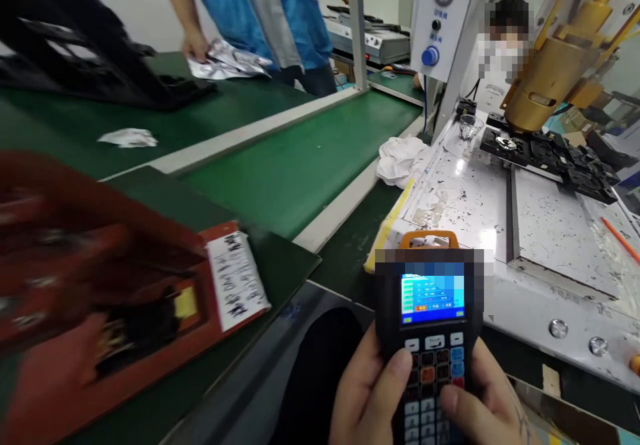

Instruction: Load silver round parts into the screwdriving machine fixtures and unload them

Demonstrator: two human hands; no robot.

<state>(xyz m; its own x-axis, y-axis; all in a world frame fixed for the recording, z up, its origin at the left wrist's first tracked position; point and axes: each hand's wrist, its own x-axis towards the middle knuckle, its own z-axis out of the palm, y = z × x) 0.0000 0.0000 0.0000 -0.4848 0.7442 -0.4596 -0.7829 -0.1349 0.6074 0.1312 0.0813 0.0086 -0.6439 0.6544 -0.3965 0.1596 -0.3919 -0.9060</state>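
Green belt [285, 165] lies at eleven o'clock from the handheld controller [434, 328], which left hand [369, 398] and right hand [493, 405] grip, apparently steadying it for keying.

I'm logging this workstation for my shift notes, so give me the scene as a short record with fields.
Left hand: grips the left side of the handheld controller
Right hand: grips its right side
Screen: lit, showing a menu; text too small to read
Right side: white-topped machine, gold-coloured cylinder above black fixture
Beside machine: crumpled white cloth
Left foreground: blurred red fixture with handwritten white label
Far left: co-worker's hand on crumpled silvery sheet
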